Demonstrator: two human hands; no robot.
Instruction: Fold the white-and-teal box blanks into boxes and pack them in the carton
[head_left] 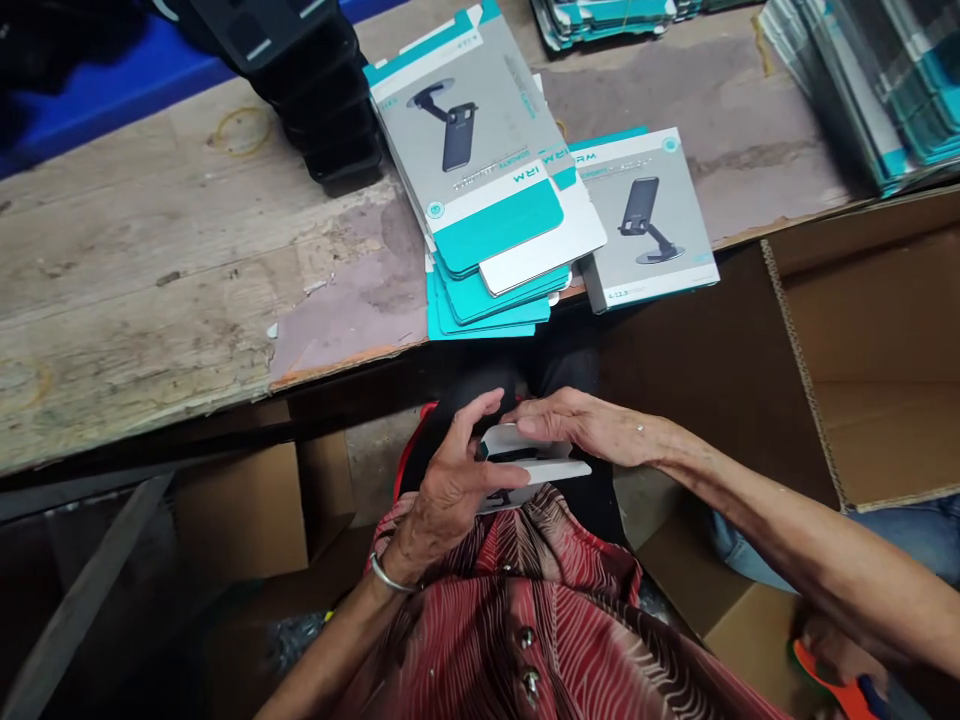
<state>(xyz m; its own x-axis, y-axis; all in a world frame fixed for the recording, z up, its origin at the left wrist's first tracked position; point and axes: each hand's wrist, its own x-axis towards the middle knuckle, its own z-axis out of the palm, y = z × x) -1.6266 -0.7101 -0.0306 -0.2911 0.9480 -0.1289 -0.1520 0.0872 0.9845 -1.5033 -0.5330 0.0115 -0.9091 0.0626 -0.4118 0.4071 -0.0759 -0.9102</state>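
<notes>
Over my lap I hold a small carton (559, 468) with its white end flaps raised and its open end facing up. Something dark shows inside it, too hidden to name. My left hand (450, 480) grips the carton's left side, thumb across the near flap and index finger lifted. My right hand (581, 428) has its fingers and thumb at the far flap. Beyond my hands, a stack of grey and teal phone-stand cartons (465, 130) lies at the table edge. Beside it rests another phone-stand carton (652, 220).
Stacked black phone stands (330, 120) stand on the worn wooden table (150, 280), before a blue surface (135, 90). Bundled flat cartons (862, 90) lie at the far right. An open cardboard box (885, 400) is below them. Another person's hand (836, 650) is near something orange.
</notes>
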